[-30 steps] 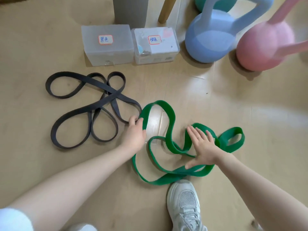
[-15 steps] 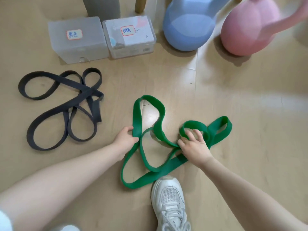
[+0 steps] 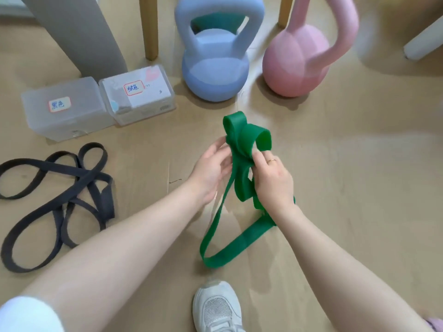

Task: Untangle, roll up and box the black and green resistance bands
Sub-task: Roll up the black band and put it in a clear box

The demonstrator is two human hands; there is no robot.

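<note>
- The right hand [image 3: 273, 178] has its fingers [image 3: 262, 157] curled round the gathered middle of the green band [image 3: 242, 149], pinching the bunched loops.
- The left hand [image 3: 211, 171] faces it with the palm turned inward, its fingers [image 3: 217, 144] only loosely bent against the left side of the same bunch.
- Above the hands the band stands up in two folded loops; below them a long loop hangs down and lies on the floor [image 3: 359, 188], just ahead of a white shoe [image 3: 217, 307].
- The black band [image 3: 60, 200] lies in tangled loops on the floor well to the left.
- Beyond it stand two clear boxes [image 3: 69, 111] side by side, each with a label.
- A blue kettlebell [image 3: 215, 68] and a pink kettlebell [image 3: 297, 65] stand farther back.
</note>
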